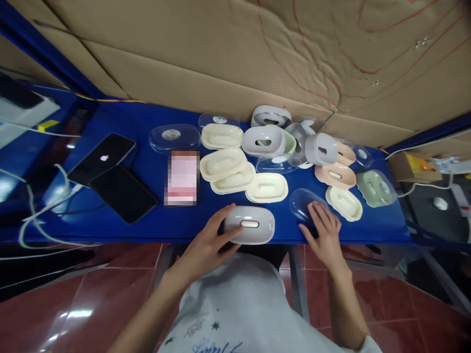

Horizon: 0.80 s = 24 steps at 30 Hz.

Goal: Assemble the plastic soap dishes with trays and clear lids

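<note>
A grey oval soap dish (259, 213) with a cream piece showing in its slot lies at the table's front edge. My left hand (211, 240) grips its left end, thumb along the near side and fingers at the far side. To the right, my right hand (324, 230) has its fingers and thumb around the right end of a clear oval lid (302, 202). Just beyond the grey dish sits a cream tray (267, 188). More cream trays (223, 164) overlap behind it to the left.
Grey soap dishes (263, 139), a peach tray (335, 175), a green dish (375, 188) and clear lids (174, 138) crowd the back and right. At left lie a blurred-out pink card or screen (181, 179), dark tablets (123, 193) and white cables (31, 213). Cardboard (206, 54) stands behind.
</note>
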Available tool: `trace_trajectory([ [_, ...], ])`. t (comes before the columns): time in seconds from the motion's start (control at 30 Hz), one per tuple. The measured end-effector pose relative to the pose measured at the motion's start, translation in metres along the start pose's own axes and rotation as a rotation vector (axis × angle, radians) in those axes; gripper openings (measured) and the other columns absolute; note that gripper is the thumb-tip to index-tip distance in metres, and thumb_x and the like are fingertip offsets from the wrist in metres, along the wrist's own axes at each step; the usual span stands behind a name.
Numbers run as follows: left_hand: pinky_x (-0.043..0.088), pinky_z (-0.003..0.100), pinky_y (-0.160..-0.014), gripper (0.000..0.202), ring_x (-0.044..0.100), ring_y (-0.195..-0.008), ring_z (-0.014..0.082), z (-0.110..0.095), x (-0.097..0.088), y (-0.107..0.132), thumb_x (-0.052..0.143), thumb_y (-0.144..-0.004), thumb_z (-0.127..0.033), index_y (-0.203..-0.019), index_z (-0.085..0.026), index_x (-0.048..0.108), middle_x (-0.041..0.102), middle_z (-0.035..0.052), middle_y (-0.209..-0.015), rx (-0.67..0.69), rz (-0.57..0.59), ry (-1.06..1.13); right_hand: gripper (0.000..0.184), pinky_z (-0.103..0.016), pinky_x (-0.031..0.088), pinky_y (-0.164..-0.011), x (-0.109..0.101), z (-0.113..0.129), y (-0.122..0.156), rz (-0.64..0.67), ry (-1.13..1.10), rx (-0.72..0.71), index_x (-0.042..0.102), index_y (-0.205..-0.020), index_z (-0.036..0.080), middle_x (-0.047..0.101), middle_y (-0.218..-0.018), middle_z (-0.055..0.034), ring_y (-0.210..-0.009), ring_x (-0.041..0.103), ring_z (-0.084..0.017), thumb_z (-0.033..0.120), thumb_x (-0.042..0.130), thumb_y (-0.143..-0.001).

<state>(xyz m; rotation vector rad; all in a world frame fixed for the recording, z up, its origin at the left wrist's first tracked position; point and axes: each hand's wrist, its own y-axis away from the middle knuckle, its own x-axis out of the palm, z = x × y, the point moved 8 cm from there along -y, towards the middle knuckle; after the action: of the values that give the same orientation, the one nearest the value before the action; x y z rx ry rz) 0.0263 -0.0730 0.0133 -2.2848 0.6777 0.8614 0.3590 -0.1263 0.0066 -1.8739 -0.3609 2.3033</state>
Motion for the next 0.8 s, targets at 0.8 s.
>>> trace_trajectory([
  [0.8,0.05,0.059,-0.123,0.098,0.052,-0.15,0.0357,0.021,0.021,-0.013,0.088,-0.091,-0.037,-0.17,-0.038,0.03,0.05,0.0125,-0.162,-0.238,0.073,0.165,0.077,-0.061,0.05,-0.124,0.028,0.116,-0.018,0.053,-0.322,-0.392,0.038,-0.171,0.034,0.036,-0.177,-0.0128,-0.164,0.035,-0.039,0.044,0.073,-0.103],
])
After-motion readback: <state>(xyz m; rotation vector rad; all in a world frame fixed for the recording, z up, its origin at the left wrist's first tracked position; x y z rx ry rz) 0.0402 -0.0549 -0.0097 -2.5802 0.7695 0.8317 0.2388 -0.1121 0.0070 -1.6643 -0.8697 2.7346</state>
